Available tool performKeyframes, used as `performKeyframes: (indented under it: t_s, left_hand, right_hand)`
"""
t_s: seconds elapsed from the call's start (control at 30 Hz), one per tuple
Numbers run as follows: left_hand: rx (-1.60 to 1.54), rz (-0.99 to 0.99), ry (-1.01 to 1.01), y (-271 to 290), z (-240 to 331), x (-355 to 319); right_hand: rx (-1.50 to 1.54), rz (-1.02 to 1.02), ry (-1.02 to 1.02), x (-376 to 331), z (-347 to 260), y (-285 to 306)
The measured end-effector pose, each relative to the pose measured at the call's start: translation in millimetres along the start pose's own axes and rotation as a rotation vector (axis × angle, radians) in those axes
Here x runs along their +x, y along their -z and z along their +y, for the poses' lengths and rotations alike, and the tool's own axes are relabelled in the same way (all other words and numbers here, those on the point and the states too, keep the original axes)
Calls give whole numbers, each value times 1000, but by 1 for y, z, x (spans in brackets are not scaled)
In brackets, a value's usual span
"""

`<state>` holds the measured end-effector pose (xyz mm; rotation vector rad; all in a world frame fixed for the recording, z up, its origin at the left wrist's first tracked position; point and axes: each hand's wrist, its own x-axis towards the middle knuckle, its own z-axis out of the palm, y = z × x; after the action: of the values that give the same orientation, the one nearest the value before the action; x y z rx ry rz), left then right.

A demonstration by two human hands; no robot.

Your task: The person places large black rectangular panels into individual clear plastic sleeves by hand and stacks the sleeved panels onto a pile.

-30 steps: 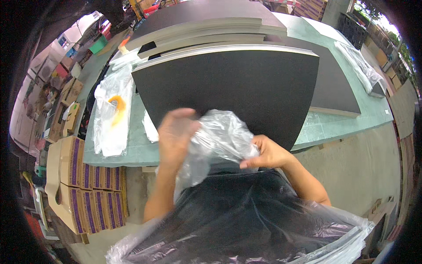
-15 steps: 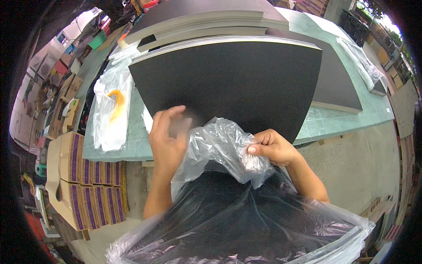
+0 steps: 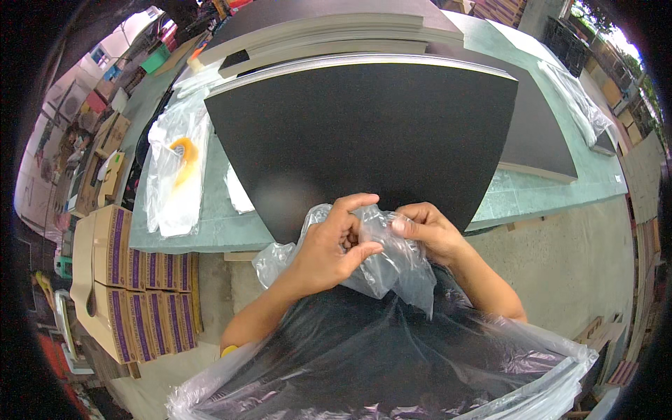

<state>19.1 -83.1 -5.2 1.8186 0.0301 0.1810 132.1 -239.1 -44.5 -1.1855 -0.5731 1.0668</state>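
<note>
My left hand (image 3: 329,245) and my right hand (image 3: 427,227) both pinch a crumpled clear plastic bag (image 3: 378,262) between them, just in front of the near edge of a large black board (image 3: 364,126). The black board lies on top of a stack on the green table (image 3: 210,231). Below my hands a dark board wrapped in clear plastic (image 3: 378,364) rests against me, its plastic edge bunched at the lower right.
A clear bag holding an orange thing (image 3: 175,168) lies on the table's left side. More stacked black and grey boards (image 3: 329,28) sit at the back, another at the right (image 3: 539,133). Brown cartons with purple stripes (image 3: 133,280) stand on the floor at left.
My left hand has come in from the board's edge to meet my right hand on the bag. The bag is more bunched between both hands.
</note>
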Motion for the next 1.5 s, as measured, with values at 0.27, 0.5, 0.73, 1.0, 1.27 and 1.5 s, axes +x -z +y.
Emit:
performKeyframes:
  t_s: [0.27, 0.5, 0.73, 1.0, 1.27, 1.5]
  left_hand:
    - [384, 370, -310, 26, -15, 5]
    - [220, 191, -327, 15, 7, -12]
    - [354, -18, -224, -4, 14, 0]
    - [274, 117, -208, 3, -1, 0]
    - [339, -5, -283, 7, 5, 1]
    - [273, 60, -288, 1, -4, -2]
  right_hand:
    - [467, 46, -5, -1, 5, 13]
    - [481, -49, 51, 3, 0, -12]
    - [465, 5, -20, 5, 16, -31]
    - [387, 153, -131, 5, 1, -22]
    - [501, -29, -17, 6, 7, -22]
    - [472, -84, -124, 1, 8, -11]
